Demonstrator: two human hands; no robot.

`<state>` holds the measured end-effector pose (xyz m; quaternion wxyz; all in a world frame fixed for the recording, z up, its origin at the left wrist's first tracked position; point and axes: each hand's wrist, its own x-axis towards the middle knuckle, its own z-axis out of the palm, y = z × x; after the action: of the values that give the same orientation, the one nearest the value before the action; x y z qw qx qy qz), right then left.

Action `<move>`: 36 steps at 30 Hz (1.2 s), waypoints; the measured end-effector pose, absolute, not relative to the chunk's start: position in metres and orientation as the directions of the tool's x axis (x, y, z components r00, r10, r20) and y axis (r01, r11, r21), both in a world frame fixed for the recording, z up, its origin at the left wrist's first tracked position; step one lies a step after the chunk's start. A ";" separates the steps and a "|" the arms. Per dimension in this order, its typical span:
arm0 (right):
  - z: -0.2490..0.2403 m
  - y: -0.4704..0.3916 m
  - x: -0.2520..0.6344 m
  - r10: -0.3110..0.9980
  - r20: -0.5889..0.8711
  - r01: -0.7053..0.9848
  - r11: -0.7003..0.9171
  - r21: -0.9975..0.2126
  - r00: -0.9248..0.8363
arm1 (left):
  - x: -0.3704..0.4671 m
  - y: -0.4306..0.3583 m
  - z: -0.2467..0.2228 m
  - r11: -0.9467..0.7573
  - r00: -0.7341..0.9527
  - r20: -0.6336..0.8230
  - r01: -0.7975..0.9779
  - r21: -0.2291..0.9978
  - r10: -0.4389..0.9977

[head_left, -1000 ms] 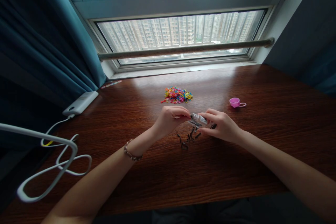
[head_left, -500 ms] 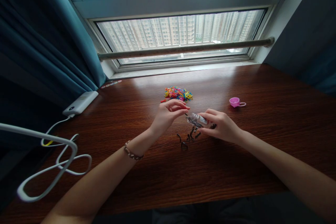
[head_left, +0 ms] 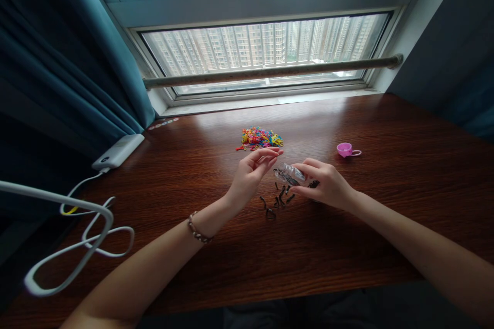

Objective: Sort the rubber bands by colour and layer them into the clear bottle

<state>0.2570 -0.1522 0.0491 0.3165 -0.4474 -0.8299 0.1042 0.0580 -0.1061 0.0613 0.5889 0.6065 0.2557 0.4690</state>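
In my right hand [head_left: 328, 181] is a small clear plastic bottle [head_left: 292, 173], lying on its side with its mouth toward the left. Dark elastic bands show through its wall, and one pokes out at the mouth. Just left of that mouth hovers my left hand [head_left: 252, 172], fingers stretched and the thumb a little apart, with nothing visible between them. Several loose black hair bands [head_left: 281, 198] lie scattered on the table under the bottle. Beyond my left hand sits a pile of colourful elastic bands [head_left: 261, 137].
A pink cup with a loop handle [head_left: 344, 150] stands to the right on the brown wooden table [head_left: 200, 277]. At left are a white power bank [head_left: 119, 151] with a cable and a bent white tube [head_left: 104, 216]. A window with a bar [head_left: 270, 73] borders the far side.
My left fingers have loosened from a pinch on a dark band and shifted slightly right. Another small black piece now lies on the table below the bottle mouth. My right hand has barely moved.
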 end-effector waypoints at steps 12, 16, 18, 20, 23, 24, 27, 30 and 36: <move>0.048 -0.151 0.258 0.818 0.448 0.717 0.551 -0.427 -0.361 | 0.053 -0.107 0.061 -0.346 0.393 0.251 0.191 0.919 0.885; 0.049 -0.152 0.258 0.813 0.454 0.716 0.557 -0.421 -0.365 | 0.053 -0.108 0.059 -0.357 0.379 0.274 0.167 0.919 0.884; 0.049 -0.152 0.258 0.813 0.454 0.717 0.556 -0.419 -0.365 | 0.053 -0.109 0.060 -0.370 0.354 0.297 0.161 0.915 0.887; 0.049 -0.152 0.258 0.813 0.448 0.715 0.559 -0.420 -0.372 | 0.053 -0.110 0.061 -0.379 0.340 0.311 0.155 0.912 0.887; 0.049 -0.152 0.257 0.812 0.443 0.712 0.562 -0.421 -0.379 | 0.053 -0.111 0.062 -0.395 0.347 0.334 0.121 0.911 0.876; 0.049 -0.152 0.257 0.812 0.444 0.712 0.562 -0.422 -0.378 | 0.053 -0.111 0.062 -0.394 0.353 0.338 0.098 0.914 0.872; 0.050 -0.152 0.258 0.809 0.467 0.698 0.563 -0.442 -0.357 | 0.054 -0.110 0.063 -0.363 0.360 0.338 0.004 0.932 0.870; 0.050 -0.151 0.258 0.822 0.507 0.633 0.540 -0.554 -0.258 | 0.055 -0.109 0.061 -0.328 0.422 0.307 -0.025 0.945 0.853; 0.042 -0.153 0.249 0.909 0.399 0.164 0.415 -0.895 -0.122 | 0.059 -0.117 0.052 -0.287 0.686 0.193 0.024 0.958 0.702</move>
<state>0.2485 -0.1526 0.0421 0.5230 -0.4071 -0.6587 0.3562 0.0592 -0.1169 0.0516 0.5443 0.7393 0.2454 0.3115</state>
